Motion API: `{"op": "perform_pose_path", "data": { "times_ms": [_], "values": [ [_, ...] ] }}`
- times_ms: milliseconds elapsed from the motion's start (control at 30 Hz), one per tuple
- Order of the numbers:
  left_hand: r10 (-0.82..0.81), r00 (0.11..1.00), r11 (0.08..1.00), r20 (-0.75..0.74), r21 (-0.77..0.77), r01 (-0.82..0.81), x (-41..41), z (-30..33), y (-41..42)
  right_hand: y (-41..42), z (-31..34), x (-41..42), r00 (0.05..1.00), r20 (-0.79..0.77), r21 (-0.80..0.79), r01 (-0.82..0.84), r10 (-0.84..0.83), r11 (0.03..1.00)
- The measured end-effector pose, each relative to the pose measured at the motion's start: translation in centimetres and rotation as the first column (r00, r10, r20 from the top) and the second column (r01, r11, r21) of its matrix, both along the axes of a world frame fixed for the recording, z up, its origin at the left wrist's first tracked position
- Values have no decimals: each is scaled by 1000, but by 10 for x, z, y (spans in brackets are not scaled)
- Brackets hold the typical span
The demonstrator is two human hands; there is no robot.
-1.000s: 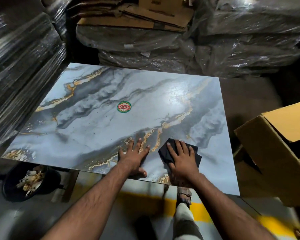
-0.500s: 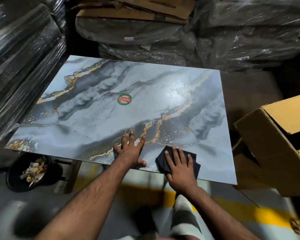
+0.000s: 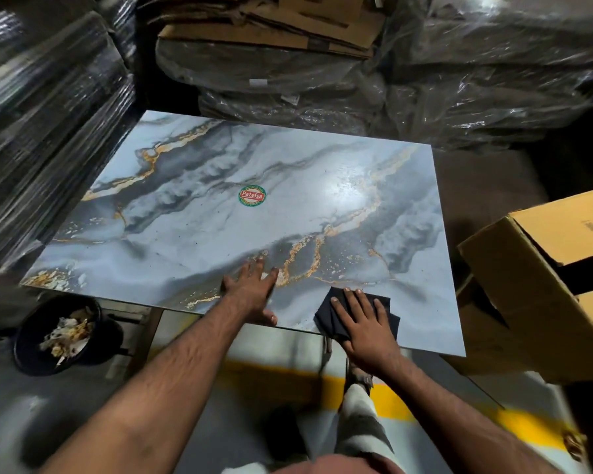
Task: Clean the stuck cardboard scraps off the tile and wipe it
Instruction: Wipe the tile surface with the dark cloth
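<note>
two hands on the near edge of the tile (image 3: 220,234), both laid flat with fingers straight, neither curled round anything

left hand (image 3: 252,295) pressing bare palm on the glaze near the gold veining, fingers spread toward the far side, thumb at the front edge; looks like bracing, gripping nothing

right hand (image 3: 363,323) spread flat on top of a dark folded cloth (image 3: 326,314), pressing it to the tile near the front right part, cloth corners poking out left and right of the fingers; pushing, not pinching

compared with a second ago: cloth and right hand shifted to the right along the front edge, away from the left hand, so now apart where before almost side by side; left hand roughly in the same place on the gold streak, a little further in. reads as a wiping stroke along the near strip, toward the right corner

tile lying flat on a low stand, round red and green sticker (image 3: 251,196) in its middle, bright glare right of it. no large cardboard scraps visible on the surface; only tiny dark specks here and there, too small to tell if paper or pattern. so scraping likely done, wiping stage under way, most of the far half not yet reached by the cloth

black bucket (image 3: 28,336) with pale scraps inside on the floor below the left corner; open cardboard box (image 3: 514,295) at the right; wrapped stacks behind and at the left
</note>
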State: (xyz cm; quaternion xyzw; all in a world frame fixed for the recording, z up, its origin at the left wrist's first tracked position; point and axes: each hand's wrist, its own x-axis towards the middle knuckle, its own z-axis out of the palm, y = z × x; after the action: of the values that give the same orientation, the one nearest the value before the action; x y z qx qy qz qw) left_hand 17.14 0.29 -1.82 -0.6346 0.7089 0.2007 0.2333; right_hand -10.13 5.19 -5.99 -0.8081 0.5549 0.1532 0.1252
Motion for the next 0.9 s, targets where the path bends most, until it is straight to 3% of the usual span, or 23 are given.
{"op": "perform_pose_path", "data": {
  "times_ms": [233,467,733,900],
  "values": [
    [81,996,996,-41,42,-79,9,-4,2,5,-2,21,996,32,13,79,-79,997],
    [104,994,994,-25,47,-102,5,-2,2,-16,3,84,998,55,28,-18,17,999],
    [108,993,992,-40,67,-106,6,-1,0,15,-4,80,997,53,30,-49,47,998],
    [106,993,993,-42,65,-103,6,-3,-1,-34,4,92,997,68,3,-38,38,999]
  ]
}}
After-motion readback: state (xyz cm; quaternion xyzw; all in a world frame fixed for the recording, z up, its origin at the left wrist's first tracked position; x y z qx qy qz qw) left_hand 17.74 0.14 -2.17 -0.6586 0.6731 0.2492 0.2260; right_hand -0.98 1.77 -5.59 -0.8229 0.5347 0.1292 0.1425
